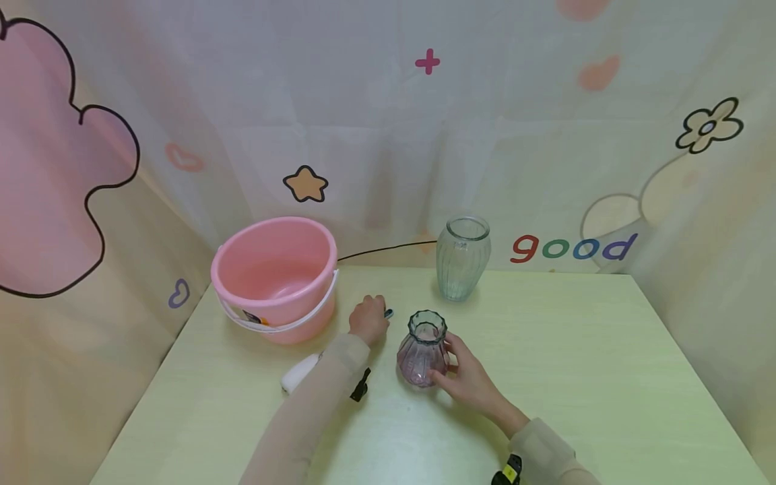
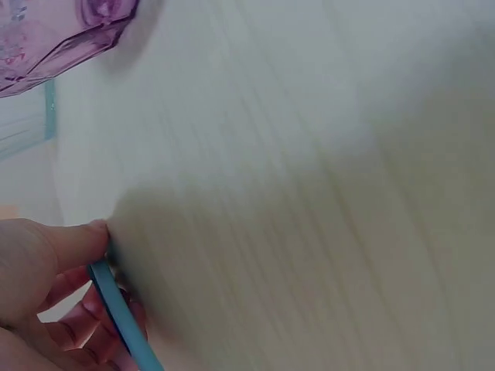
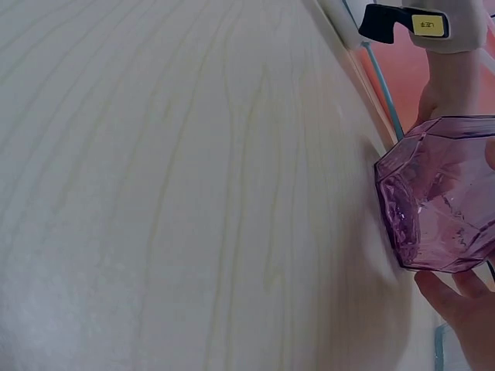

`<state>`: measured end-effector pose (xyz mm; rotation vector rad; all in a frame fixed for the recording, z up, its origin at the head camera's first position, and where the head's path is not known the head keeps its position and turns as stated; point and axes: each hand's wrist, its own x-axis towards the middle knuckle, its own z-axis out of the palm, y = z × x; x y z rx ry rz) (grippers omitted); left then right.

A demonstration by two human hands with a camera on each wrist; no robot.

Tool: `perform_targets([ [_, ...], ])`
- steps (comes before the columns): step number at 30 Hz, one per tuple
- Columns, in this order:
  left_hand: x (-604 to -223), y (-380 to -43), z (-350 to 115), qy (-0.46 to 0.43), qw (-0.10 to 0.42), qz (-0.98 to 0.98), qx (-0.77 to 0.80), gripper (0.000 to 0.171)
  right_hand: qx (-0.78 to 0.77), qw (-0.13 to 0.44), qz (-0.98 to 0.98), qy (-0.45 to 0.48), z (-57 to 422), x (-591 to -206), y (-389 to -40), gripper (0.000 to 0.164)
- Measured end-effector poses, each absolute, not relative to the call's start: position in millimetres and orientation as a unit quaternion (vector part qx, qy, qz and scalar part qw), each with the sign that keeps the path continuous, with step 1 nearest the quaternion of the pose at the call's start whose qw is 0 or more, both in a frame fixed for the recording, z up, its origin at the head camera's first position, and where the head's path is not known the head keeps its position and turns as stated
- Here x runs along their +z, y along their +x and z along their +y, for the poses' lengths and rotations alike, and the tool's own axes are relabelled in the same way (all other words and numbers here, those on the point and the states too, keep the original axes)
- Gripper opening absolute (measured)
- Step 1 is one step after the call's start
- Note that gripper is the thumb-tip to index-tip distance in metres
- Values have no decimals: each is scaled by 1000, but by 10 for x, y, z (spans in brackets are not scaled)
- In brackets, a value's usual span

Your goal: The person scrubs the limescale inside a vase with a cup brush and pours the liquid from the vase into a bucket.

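Between thumb and fingers my left hand [image 1: 368, 319] pinches a slim teal handle [image 2: 124, 318], low over the table; its tip [image 1: 389, 313] pokes out past the knuckles. The handle runs back under the forearm, roughly in line with a white rounded piece [image 1: 300, 374] partly covered by the sleeve. My right hand [image 1: 471, 381] grips the right side of a small glass vase [image 1: 421, 364], with the thumb in front and fingers behind. The vase is ribbed, purple below, with a greenish scalloped rim. It stands upright in the head view, just right of the left hand.
A pink bucket [image 1: 275, 232] with a white handle stands at the back left. Behind the small vase is a taller clear glass vase [image 1: 463, 266]. The pale wooden table [image 1: 576, 350] is backed by a printed curtain [image 1: 376, 101].
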<state>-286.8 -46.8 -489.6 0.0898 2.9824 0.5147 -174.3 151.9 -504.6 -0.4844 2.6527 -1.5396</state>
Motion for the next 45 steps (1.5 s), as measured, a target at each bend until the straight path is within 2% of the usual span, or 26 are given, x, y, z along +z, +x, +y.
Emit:
perform_targets([
  [8, -4945, -2891, -521, 42, 48, 983, 174, 10, -505, 26, 847, -162, 1521, -5036, -1746, 73],
  [16, -4866, -2898, -535, 67, 12, 983, 172, 13, -509, 26, 844, -165, 1529, -5045, -1755, 71],
  [24, -4515, -2853, -457, 97, -25, 965, 244, 17, -508, 13, 844, -168, 1528, -5064, -1750, 73],
  [30, -4254, -2775, -424, 123, -35, 915, 382, 22, -499, 23, 851, -160, 1526, -5052, -1762, 72],
  [36, -4044, -2755, -410, 130, -54, 866, 480, 32, -506, 8, 845, -174, 1528, -5034, -1769, 74],
  [45, -3560, -2595, -369, 140, -19, 792, 594, 36, -510, 10, 844, -167, 1505, -5023, -1738, 73],
])
